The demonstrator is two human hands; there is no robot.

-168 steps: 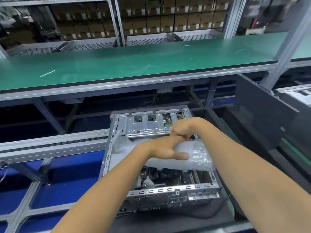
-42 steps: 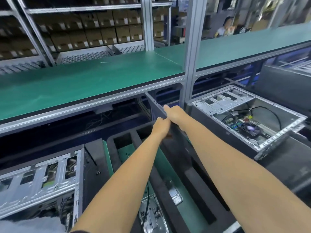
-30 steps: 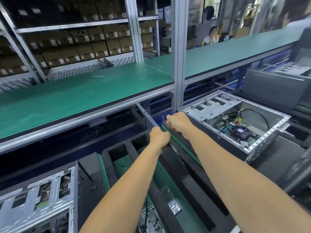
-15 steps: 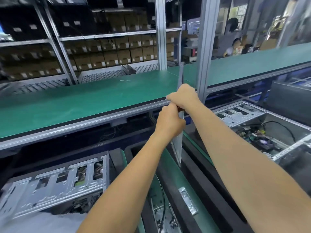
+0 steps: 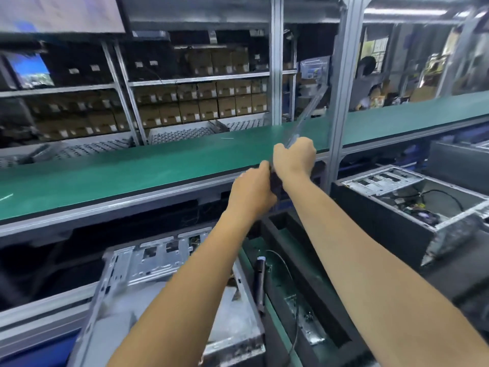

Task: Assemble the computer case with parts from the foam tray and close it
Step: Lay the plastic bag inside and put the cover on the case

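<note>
Shelves of cardboard boxes fill the background behind a long green workbench that runs across your view. Your two hands meet in front of its edge: your left hand and your right hand are both clamped on the lower end of a side panel, which is blurred, seen edge-on, and tilted up and to the right above the bench. The hands touch each other, left just below right. Under your left forearm lies the open computer case, its metal drive bay facing up. Just right of it sits the black foam tray, with a cable and small metal parts in its green-floored slot. A second open case stands further right.
</note>
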